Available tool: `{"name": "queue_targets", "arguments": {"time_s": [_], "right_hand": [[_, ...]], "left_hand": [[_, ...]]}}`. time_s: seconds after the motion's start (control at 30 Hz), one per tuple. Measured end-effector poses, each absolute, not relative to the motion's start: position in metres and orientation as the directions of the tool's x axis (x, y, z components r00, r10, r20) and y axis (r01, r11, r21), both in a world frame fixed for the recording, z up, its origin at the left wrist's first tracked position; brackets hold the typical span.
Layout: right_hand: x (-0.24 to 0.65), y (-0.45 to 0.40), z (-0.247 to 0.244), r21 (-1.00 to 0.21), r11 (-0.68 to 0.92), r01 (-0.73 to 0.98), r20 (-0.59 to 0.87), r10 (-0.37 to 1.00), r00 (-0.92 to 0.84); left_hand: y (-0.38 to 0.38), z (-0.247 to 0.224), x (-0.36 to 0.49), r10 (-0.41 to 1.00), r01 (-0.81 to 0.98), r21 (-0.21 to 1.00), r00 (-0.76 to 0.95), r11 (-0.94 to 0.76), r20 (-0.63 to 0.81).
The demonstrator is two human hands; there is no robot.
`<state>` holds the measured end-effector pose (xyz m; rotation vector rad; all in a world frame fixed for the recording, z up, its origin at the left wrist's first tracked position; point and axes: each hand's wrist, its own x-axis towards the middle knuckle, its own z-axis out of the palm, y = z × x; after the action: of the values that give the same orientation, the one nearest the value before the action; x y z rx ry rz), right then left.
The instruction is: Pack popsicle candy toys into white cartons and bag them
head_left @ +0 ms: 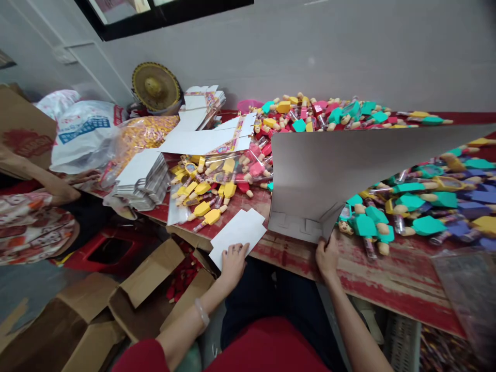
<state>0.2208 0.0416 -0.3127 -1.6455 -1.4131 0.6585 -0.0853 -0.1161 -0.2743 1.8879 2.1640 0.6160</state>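
Left fingers [243, 252] on white card [242, 230], right fingers [321, 249] holding grey box [306, 178]

A plain grey wall [349, 57] rises behind the bench [403, 281], whose red surface is worn to bare wood along the near edge. Above the bench's left half, a black-framed window [170, 16] is partly visible. Left of the bench, a red stool [136, 253] stands on grey floor [15, 281]. The light is soft.

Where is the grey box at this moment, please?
In the head view, the grey box is right of centre on the red table, with the right hand at its lower corner and green toys on its right.
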Motion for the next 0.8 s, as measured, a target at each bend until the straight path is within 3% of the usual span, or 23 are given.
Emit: {"name": "queue_targets", "arguments": {"time_s": [0.13,0.2,0.3,0.37,0.47,0.6,0.7,0.8], "right_hand": [[0.212,0.018,-0.291,-0.851,0.082,0.519,0.265,0.920,0.289],[0.195,-0.002,-0.271,-0.841,0.140,0.522,0.329,0.899,0.288],[0.153,-0.028,-0.233,-0.946,0.109,0.304,0.155,0.979,0.134],[0.124,-0.036,-0.210,-0.993,-0.011,0.115,-0.014,1.000,-0.024],[0.098,-0.034,-0.185,-0.992,-0.122,-0.041,-0.115,0.984,-0.138],[0.099,-0.028,-0.179,-0.983,-0.149,-0.107,-0.138,0.985,-0.100],[0.108,-0.025,-0.184,-0.956,-0.227,-0.188,-0.230,0.973,-0.008],[0.113,-0.021,-0.185,-0.858,-0.407,-0.314,-0.426,0.904,-0.008]], "left_hand": [[-0.099,-0.220,-0.109,0.895,0.713,0.686,-0.391,0.146,0.216],[-0.100,-0.185,-0.116,0.832,0.536,0.830,-0.524,0.154,0.184],[-0.113,-0.150,-0.109,0.828,0.185,0.972,-0.561,0.146,-0.018],[-0.122,-0.145,-0.097,0.862,0.045,0.981,-0.486,0.190,-0.145],[-0.125,-0.157,-0.079,0.870,0.096,0.962,-0.455,0.257,-0.188],[-0.110,-0.166,-0.055,0.821,0.214,0.937,-0.559,0.275,-0.113],[-0.101,-0.156,-0.031,0.878,0.086,0.969,-0.447,0.233,-0.172],[-0.100,-0.147,-0.011,0.914,-0.093,0.966,-0.312,0.243,-0.260]]}}
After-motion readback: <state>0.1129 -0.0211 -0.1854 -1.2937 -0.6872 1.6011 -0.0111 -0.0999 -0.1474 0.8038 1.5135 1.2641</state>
